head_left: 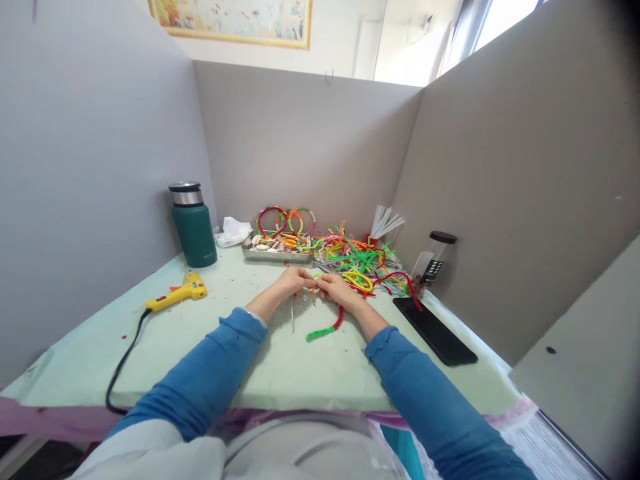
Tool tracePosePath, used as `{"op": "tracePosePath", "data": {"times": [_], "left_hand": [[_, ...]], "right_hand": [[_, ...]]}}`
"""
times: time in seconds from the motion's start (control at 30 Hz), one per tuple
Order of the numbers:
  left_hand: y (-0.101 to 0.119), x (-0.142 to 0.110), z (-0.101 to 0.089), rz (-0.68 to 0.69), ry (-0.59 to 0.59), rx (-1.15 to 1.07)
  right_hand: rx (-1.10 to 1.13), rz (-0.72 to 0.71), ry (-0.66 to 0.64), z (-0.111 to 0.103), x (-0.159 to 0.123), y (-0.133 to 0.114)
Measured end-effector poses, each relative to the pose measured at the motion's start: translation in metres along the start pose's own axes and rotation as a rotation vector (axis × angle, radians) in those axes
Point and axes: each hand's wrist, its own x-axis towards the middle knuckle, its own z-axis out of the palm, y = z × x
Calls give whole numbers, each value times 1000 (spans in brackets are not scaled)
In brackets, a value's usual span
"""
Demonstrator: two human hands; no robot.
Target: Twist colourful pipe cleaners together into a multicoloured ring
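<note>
At the centre of the bench [310,380], 2 hands close together: left hand [295,281] and right hand [336,290], fingertips nearly meeting, each closed in a pinch around a small fuzzy piece [313,291]; green and orange bits show, exact grip hidden. Red-and-green strip [323,333] runs out from beneath the right hand toward 6 o'clock; cannot tell whether it joins the pinched piece. Thin white strand [293,317] below the left hand, 7 o'clock.

Bearings from the hands: yellow glue gun [177,293] at 9, black cord [120,347] trailing to the near edge; green bottle [194,233] at 10; metal tray [280,256] of shell-like pieces [273,248] at 11, coloured hoops [287,220] standing by its far side; tangle of bright strips [357,257] at 1; black-lidded jar [437,257] at 2; black phone [435,331] between 3 and 4.
</note>
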Motion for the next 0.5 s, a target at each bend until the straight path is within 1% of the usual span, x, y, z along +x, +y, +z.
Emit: {"op": "tracePosePath", "data": {"times": [0.13,0.27,0.4,0.5], "left_hand": [[-9,10,1,41,27,141],[-16,18,1,114,52,319],[-15,19,1,214,108,465],[-12,17,1,237,122,531]], "right_hand": [[10,0,12,0,0,1],[14,-15,10,0,1,3],[9,-20,7,0,4,6],[4,-15,12,0,5,7]]}}
